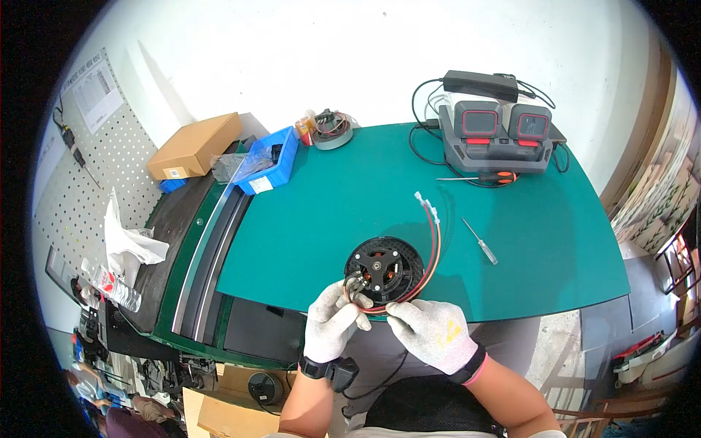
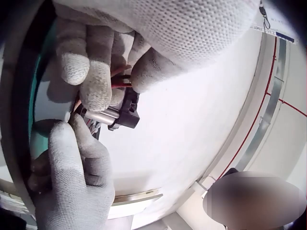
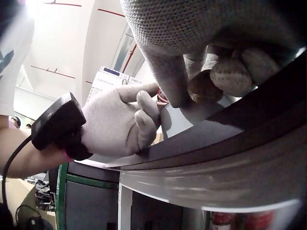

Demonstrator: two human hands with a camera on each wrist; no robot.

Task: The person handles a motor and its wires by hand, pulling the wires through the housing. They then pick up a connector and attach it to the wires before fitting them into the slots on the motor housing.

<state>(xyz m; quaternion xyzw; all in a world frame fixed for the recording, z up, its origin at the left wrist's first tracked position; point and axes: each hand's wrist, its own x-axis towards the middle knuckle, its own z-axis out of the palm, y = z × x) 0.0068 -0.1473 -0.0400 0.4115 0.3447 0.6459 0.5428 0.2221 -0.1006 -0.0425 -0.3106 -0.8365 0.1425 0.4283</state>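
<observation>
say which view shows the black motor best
The head view: the whole black motor lies on the green table. The left wrist view shows only a black piece and red wires between gloved fingers; the right wrist view hides it.

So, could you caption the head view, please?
Gloved left hand and right hand pinch red wires of a black motor on a green mat.

Bright, even light; fisheye bends the edges, wrist views blur up close, ceiling glare.
</observation>
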